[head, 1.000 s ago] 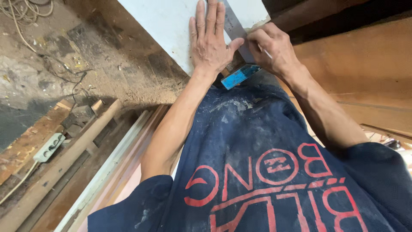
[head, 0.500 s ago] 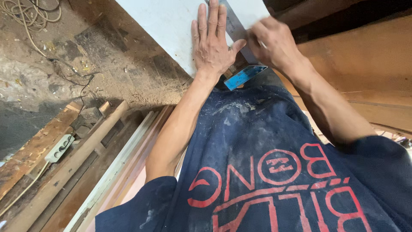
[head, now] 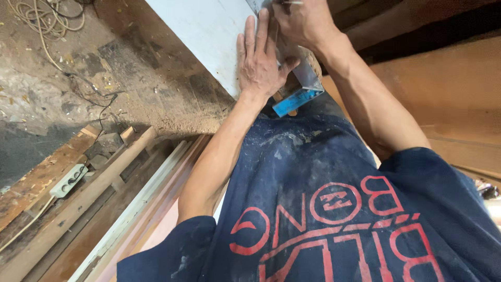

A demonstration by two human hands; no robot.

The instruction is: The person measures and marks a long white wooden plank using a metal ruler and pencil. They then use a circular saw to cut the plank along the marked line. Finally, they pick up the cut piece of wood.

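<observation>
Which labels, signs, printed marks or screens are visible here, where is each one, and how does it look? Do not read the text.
Printed design: on the front of the dark blue shirt, bottom middle; red outlined letters with a ring-shaped emblem.
Blue label-like part: at the near end of the metal square, just below the left hand; small, rectangular, bright blue.
No screens, signs or packages show.

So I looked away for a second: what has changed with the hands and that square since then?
The right hand slid further up the white board, away from the body. The left hand stayed flat on the board, pressing the metal square with its blue end in place.
</observation>
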